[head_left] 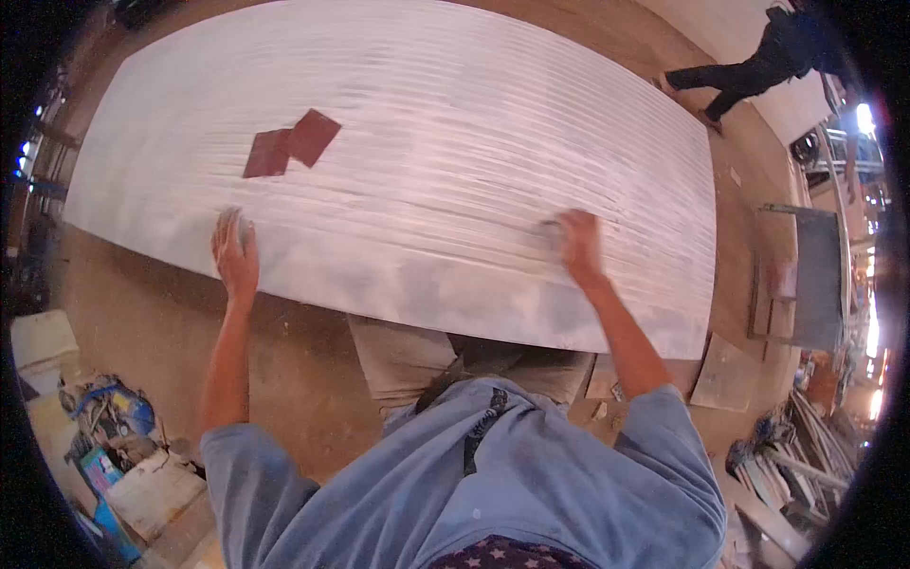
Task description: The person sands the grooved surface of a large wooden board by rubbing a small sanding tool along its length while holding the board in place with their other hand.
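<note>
A large white panel [427, 275] with fine parallel ridges lies flat in front of me. My left hand [235, 254] rests at its near left edge, fingers stretched out and nothing held that I can see. Over the right part of the panel, my right hand [579, 247] is closed and smeared by motion. A small greyish edge shows at its fingers, but what it grips is too blurred to name. Two reddish-brown square sheets [314, 138] lie overlapping on the panel, beyond my left hand.
Another person [758, 71] in dark clothes stands past the far right corner. A dark-topped metal stand [817, 275] is at the right. Stacked scrap strips [787, 465] fill the lower right, and boxes and odds and ends [156, 493] sit on the floor at lower left.
</note>
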Demonstrator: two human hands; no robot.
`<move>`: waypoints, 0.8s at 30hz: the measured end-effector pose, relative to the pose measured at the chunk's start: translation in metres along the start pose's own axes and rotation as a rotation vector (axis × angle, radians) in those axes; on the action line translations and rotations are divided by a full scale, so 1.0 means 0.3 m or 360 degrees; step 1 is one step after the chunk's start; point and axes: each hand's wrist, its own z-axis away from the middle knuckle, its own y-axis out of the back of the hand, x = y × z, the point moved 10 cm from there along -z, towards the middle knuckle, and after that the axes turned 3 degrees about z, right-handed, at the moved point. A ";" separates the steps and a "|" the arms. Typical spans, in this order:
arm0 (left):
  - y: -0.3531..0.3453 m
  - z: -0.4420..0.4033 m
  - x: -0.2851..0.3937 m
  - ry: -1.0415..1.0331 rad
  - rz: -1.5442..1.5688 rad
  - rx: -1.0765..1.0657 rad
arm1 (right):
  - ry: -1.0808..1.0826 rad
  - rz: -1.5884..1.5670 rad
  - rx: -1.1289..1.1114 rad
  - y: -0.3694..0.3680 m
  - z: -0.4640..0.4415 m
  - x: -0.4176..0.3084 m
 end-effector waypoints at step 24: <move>-0.046 -0.009 0.138 -0.0215 -0.0092 -0.0007 | 0.0202 -0.0005 0.0309 -0.127 -0.155 -0.243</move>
